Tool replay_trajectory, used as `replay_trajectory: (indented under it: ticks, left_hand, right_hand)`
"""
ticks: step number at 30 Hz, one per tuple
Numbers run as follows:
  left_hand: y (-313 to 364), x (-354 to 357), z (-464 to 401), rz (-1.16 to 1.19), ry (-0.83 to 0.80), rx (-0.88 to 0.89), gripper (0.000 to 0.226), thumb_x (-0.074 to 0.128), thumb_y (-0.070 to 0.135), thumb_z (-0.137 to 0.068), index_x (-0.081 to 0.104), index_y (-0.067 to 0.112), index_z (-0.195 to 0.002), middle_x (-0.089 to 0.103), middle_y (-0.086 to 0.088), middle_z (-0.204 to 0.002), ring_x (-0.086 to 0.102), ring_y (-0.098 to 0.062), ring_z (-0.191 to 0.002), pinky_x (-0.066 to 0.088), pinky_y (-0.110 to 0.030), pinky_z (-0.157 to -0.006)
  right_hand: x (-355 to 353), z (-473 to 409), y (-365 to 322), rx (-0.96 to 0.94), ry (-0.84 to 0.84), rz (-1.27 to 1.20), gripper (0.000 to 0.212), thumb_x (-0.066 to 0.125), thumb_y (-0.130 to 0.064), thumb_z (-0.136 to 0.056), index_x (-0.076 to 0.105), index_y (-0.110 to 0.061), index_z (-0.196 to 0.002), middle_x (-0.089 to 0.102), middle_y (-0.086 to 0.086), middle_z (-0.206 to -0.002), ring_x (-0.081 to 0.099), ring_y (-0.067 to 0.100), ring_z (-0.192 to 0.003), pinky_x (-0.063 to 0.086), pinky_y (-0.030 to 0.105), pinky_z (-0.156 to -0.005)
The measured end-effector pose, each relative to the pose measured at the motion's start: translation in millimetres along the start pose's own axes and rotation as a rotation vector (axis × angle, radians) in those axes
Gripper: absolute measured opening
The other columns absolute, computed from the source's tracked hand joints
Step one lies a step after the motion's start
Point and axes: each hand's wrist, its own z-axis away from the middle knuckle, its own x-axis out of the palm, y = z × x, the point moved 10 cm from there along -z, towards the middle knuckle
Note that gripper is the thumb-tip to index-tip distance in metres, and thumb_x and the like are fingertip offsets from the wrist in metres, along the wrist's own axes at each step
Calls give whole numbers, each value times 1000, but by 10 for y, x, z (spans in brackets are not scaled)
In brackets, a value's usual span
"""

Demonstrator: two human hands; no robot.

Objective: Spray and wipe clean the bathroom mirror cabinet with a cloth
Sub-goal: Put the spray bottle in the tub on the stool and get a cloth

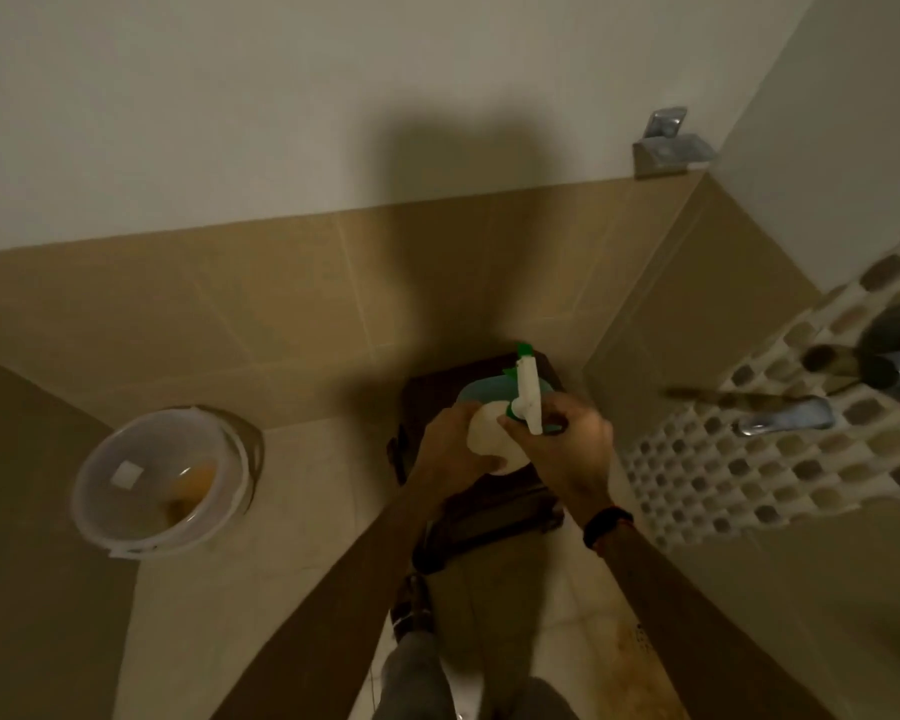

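I hold a white spray bottle [489, 433] over a dark wooden stool [489, 506] in a bathroom corner. My left hand [450, 444] grips the bottle's round body from the left. My right hand [562, 439] grips the neck at the white spray head [528, 389], whose green nozzle tip points up and away. A teal-rimmed object [481, 394] lies on the stool behind the bottle, mostly hidden. No mirror cabinet or cloth is in view.
A white plastic bucket [162, 480] with some brownish liquid stands on the floor at left against the tan tiled wall. Chrome taps [785, 415] stick out of the mosaic wall at right. A metal corner shelf [668, 148] sits high up. My legs show below.
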Motion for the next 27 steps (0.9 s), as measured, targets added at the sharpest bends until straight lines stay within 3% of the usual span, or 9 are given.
replay_trajectory:
  ticks: [4,8,14,18,24,27]
  left_hand:
    - [-237,21,-500,32,-72,-19,75,86,26,-69,49,13,-132,57,-6,-132,56,-23,-120,50,-44,-99]
    - [-527,100,-895,39,-146,-84,72,84,22,-72,48,12,-134,56,-7,-134,54,-24,-122,48,-46,-101]
    - [-999,285,-1361,-33,-113,-189,66,81,26,-76,51,14,-133,56,-6,-133,56,-22,-118,49,-41,-98]
    - [-1334,435,-1468,-8,-82,-311,70,79,25,-79,46,11,-138,51,-10,-136,54,-24,-119,48,-42,-100]
    - [-1689,668,-1579,68,-114,-431,66,76,22,-82,45,11,-139,56,-6,-135,60,-21,-113,49,-27,-91]
    - [-1754,731,-1649,90,-110,-450,59,73,18,-85,47,10,-137,58,-5,-132,61,-20,-111,45,-20,-85]
  right_hand:
    - [331,-356,154,26,30,44,39,90,-27,-68,74,-12,-100,73,1,-92,64,9,-81,49,17,-67]
    - [636,-582,404,104,11,87,43,88,-29,-70,70,-9,-103,72,5,-96,63,14,-85,54,31,-74]
    - [1062,-835,935,172,-17,108,39,87,-29,-71,68,-9,-100,72,4,-91,64,15,-78,44,15,-63]
    - [1293,-893,1254,190,-56,109,39,87,-27,-72,67,-10,-101,71,1,-93,60,7,-79,39,4,-65]
    - [1636,-974,1608,217,-88,101,36,86,-26,-73,66,-12,-99,63,-6,-91,59,9,-80,49,17,-67]
    - [1754,-1017,1725,217,-74,105,36,86,-24,-72,66,-11,-99,66,-1,-94,58,8,-80,43,10,-67]
